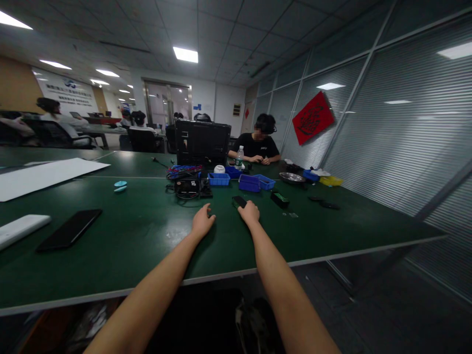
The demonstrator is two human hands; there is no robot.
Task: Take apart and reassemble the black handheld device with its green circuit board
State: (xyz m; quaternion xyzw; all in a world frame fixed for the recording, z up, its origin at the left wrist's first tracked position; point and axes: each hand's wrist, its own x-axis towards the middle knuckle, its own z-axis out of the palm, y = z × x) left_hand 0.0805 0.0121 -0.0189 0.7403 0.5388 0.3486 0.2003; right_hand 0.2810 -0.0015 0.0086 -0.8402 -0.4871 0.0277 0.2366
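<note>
My right hand (250,211) is closed around the near end of a small flat black piece (239,201) with a green, circuit-board-like edge; its exact kind is too small to tell. The piece sits at or just above the green table. To the left, my left hand (202,221) rests at the table surface with thumb and fingers apart, holding nothing. Right of my right hand lies a black box-shaped housing (280,199) with a green circuit board showing in it. Close to it are a small ring and a clear scrap (293,215).
Blue bins (219,179), a black power unit with cables (187,187) and a bottle (239,156) stand ahead, before a black monitor-like panel (202,142). A metal dish (292,177) lies right; a phone (70,229) lies left. A person (260,142) sits opposite.
</note>
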